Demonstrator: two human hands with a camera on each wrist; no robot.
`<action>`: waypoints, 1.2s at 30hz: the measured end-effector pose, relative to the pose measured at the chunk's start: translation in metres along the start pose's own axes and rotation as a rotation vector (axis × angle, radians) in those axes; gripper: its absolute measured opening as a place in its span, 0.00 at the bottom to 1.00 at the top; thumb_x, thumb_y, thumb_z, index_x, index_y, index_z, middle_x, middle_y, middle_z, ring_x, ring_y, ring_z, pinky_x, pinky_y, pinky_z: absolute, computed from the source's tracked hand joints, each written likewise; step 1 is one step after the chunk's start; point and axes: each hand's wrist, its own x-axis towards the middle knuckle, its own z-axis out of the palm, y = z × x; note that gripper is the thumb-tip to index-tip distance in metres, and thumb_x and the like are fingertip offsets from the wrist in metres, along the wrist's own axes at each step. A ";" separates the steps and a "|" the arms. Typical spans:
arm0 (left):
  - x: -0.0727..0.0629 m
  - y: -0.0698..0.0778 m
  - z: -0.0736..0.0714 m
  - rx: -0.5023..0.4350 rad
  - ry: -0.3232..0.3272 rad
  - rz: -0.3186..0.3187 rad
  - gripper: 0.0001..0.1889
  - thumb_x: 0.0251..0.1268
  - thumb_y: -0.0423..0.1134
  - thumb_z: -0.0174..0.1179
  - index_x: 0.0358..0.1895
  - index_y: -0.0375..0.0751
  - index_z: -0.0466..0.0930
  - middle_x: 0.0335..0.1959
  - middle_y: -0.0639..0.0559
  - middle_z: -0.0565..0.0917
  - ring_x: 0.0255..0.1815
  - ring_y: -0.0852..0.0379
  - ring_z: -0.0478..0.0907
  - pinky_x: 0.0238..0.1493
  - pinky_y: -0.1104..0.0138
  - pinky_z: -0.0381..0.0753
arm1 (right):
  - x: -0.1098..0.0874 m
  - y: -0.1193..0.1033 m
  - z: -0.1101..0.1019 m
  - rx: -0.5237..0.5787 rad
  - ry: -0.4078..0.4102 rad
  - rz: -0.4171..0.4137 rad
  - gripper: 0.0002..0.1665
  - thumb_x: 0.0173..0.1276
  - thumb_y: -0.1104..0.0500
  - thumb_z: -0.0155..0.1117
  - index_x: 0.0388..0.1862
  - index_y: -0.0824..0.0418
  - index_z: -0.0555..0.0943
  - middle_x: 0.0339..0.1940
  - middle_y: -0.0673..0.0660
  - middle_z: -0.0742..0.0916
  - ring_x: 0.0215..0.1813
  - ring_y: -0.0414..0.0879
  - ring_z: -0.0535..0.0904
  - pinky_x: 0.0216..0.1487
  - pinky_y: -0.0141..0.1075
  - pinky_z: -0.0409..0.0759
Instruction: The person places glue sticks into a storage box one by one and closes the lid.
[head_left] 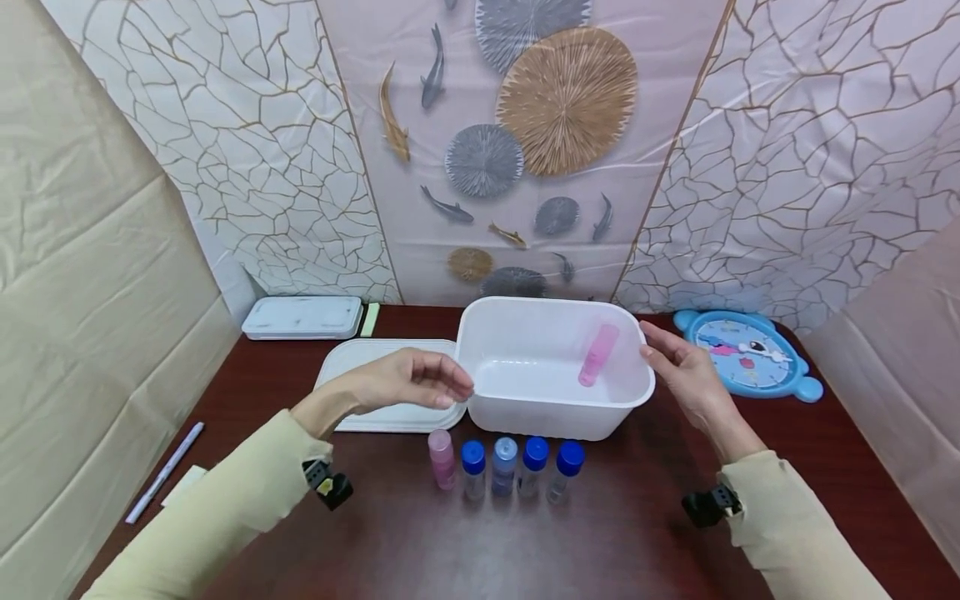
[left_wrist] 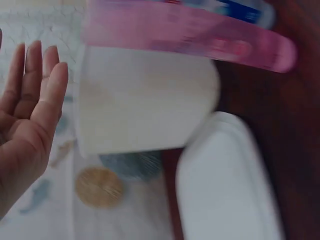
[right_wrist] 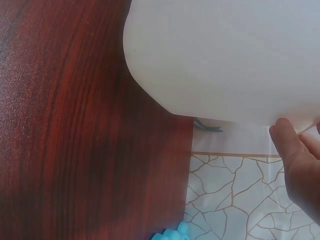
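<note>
My right hand (head_left: 690, 379) holds the right end of a white plastic box (head_left: 551, 417), thumb and fingers at its rim. A small pink bottle (head_left: 598, 354) leans inside the box, toward the right wall. My left hand (head_left: 408, 379) hangs in the air by the left end, fingers loosely bent, nothing in them. In front of the box stands a row of small bottles: a pink bottle (head_left: 442, 460), a light blue bottle (head_left: 504, 467) and several clear bottles with blue caps (head_left: 536, 454). The pink bottle looms large in the left wrist view.
Left of the box lies a white lid (head_left: 367, 421), flat on the table (head_left: 390, 542). A white case (head_left: 303, 318) and a pale green strip (head_left: 371, 320) lie behind it. At far left are a pen (head_left: 165, 473) and white paper (head_left: 183, 485). A blue clock (head_left: 750, 354) sits at right.
</note>
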 end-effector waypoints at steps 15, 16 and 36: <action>-0.021 -0.051 0.009 -0.094 -0.087 0.001 0.24 0.55 0.33 0.67 0.52 0.23 0.72 0.50 0.39 0.79 0.47 0.60 0.79 0.50 0.66 0.80 | 0.000 0.002 -0.002 0.048 -0.002 -0.020 0.37 0.72 0.49 0.51 0.74 0.62 0.55 0.71 0.68 0.64 0.49 0.23 0.71 0.47 0.17 0.74; -0.021 -0.054 0.010 -0.089 -0.089 0.009 0.23 0.56 0.32 0.66 0.52 0.23 0.72 0.49 0.41 0.80 0.45 0.61 0.78 0.48 0.67 0.80 | 0.000 0.002 -0.002 0.045 -0.003 -0.024 0.37 0.72 0.49 0.51 0.74 0.62 0.55 0.71 0.68 0.64 0.49 0.23 0.71 0.47 0.17 0.74; -0.025 0.006 -0.026 0.060 0.105 0.041 0.18 0.58 0.32 0.64 0.52 0.32 0.76 0.44 0.53 0.84 0.44 0.59 0.78 0.48 0.66 0.78 | -0.001 0.001 -0.002 0.005 -0.002 0.002 0.36 0.73 0.48 0.50 0.74 0.61 0.55 0.72 0.65 0.65 0.57 0.36 0.71 0.48 0.18 0.74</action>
